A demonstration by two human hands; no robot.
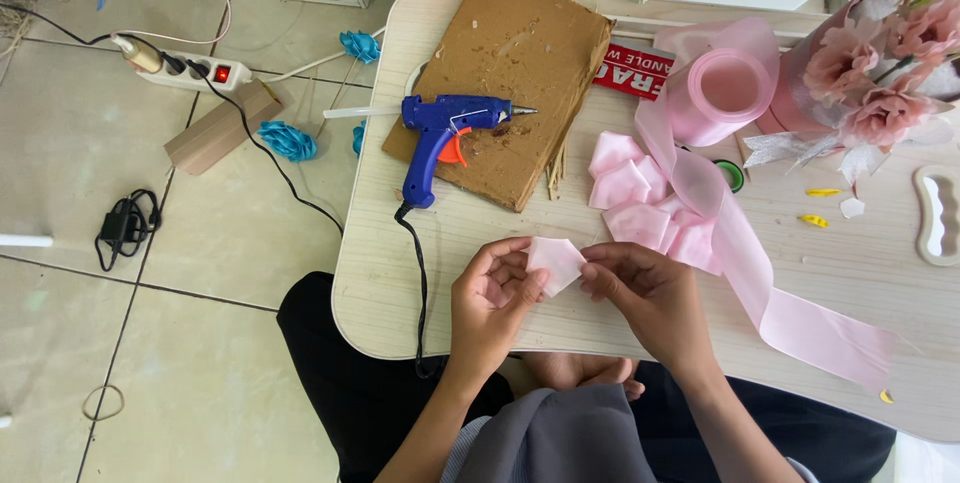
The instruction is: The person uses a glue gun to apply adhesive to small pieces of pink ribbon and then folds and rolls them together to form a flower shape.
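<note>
Pink ribbon piece (556,263), folded to a petal shape, pinched between both hands just above the near edge of the table (480,243). Left hand (490,298) clasped on its left edge, thumb on top, fingers curled beneath. Right hand (645,288) gripping its right edge with thumb and forefinger, remaining fingers tucked under.

Just beyond the right hand, a heap of folded pink petals (640,198), partly covered by a long pink ribbon (760,283) trailing from a ribbon roll (725,93) down across the table to the right. Small green cap (733,175) beside the ribbon, near the roll. Yellow scraps (815,208) further right, and a white oblong frame (938,215) at the right edge.

Blue glue gun (445,138) lying on a cardboard sheet (510,63), nozzle pointing right, black cord (420,273) running off the near table edge. Thin sticks (555,168) against the cardboard's right side. Red label (632,73) between cardboard and roll. Pink flower bouquet (880,73) at top right.

On the tiled floor (200,343) to the left, a power strip (195,71), blue ribbon roses (288,141), a wooden block (215,135) and a black adapter (125,228)
</note>
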